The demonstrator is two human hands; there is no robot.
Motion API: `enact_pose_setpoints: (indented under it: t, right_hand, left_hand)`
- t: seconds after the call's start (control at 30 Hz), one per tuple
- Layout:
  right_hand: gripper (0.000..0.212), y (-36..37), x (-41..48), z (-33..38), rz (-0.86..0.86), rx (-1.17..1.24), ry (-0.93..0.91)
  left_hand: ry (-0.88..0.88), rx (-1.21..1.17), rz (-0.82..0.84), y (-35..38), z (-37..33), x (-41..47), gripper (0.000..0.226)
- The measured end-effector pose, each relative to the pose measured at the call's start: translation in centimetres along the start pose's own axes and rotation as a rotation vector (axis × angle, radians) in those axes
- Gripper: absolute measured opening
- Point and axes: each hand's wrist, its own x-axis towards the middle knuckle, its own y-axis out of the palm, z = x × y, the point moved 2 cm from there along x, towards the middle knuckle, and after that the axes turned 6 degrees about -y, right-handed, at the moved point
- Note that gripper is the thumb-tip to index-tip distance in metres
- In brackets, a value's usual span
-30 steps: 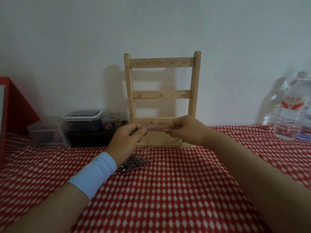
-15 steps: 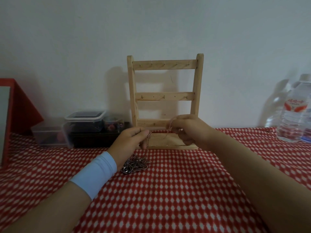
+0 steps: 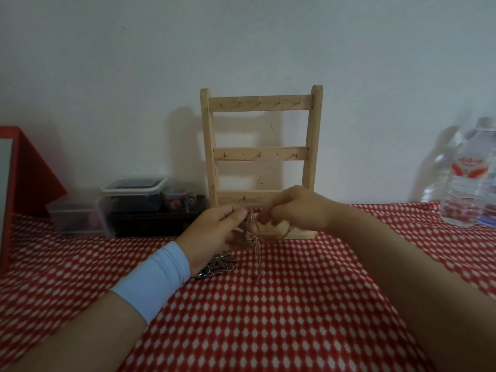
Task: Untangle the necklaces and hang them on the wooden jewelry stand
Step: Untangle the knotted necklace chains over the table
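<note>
Necklace point(image 3: 254, 244) dangles beneath both grips (left hand point(image 3: 214, 230), right hand point(image 3: 298, 208))

Dim, greyish light mutes every colour. The wooden jewelry stand point(image 3: 261, 154) throws a soft-edged shadow onto the wall point(image 3: 241, 36) just left of itself, so the light comes from its right and front. Far right of the stand, the water bottle point(image 3: 468, 183) looks blurred and casts a similar leftward shadow. Below the stand, the tablecloth point(image 3: 268, 331) pattern stretches and bows toward the lower corners.
</note>
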Motion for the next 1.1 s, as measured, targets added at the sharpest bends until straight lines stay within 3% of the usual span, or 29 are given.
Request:
enact_pose_setpoints:
  t: [0.07,0.27,0.47,0.67,0.77,0.93,1.1]
  right_hand:
    - [0.018,0.3,0.0,0.3,-0.022,0.110,-0.055]
    - [0.011,1.1,0.1,-0.3,-0.060,0.140,-0.169]
    - [0.011,1.7,0.3,-1.0,-0.049,0.264,-0.098]
    - [0.013,1.9,0.4,-1.7,0.006,0.544,-0.114]
    - [0.018,2.2,0.2,-2.0,0.104,0.524,-0.118]
    - [0.023,1.8,0.4,-2.7,-0.026,0.539,-0.009]
    - [0.017,2.3,0.9,-2.3,-0.135,0.895,0.084]
  left_hand:
    - [0.011,0.048,-0.020,0.3,0.0,-0.1,0.020]
    - [0.035,0.139,-0.118,0.1,0.2,-0.1,0.016]
    - [0.153,0.414,-0.186,-0.1,0.5,0.1,0.023]
    - [0.127,0.219,-0.075,-0.3,0.8,0.5,0.035]
    - [0.111,0.179,-0.097,-0.1,1.0,0.5,0.036]
    - [0.031,-0.022,-0.193,-0.7,1.2,1.0,0.035]
    - [-0.009,-0.159,-0.147,-1.3,1.1,1.1,0.026]
